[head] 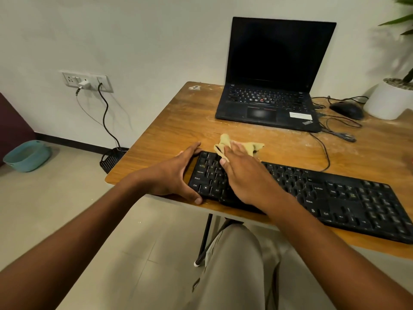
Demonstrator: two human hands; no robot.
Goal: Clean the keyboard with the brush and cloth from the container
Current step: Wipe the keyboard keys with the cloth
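Head view, left to right. Left hand point(178, 173) clamped on the left end of the black keyboard point(335, 195): fingers curled round the far corner, thumb hooked on the near edge, keeping the board from sliding on the desk point(178, 121). Just beside it, right hand point(243, 173) laid flat on the upper-left keys, fingers nearly straight, pressing the tan cloth point(239, 146) down; no curl visible round the cloth, so a pressing grip, not a pinch. Cloth bunched under and beyond the fingertips, half on the keyboard's top row, half spilling onto the desk behind it.

Probably the wiping step. For a good pass: keep the left grip firm, spread the cloth flatter under the palm so more of it meets the keys, sweep rightward row by row with light pressure, follow the gaps between keys. Most of the keyboard lies to the right of the wiping hand, unreached. Brush not seen anywhere. Farther right: open laptop point(274, 86), mouse point(346, 109) and white plant pot point(388, 99), well apart from the hands.
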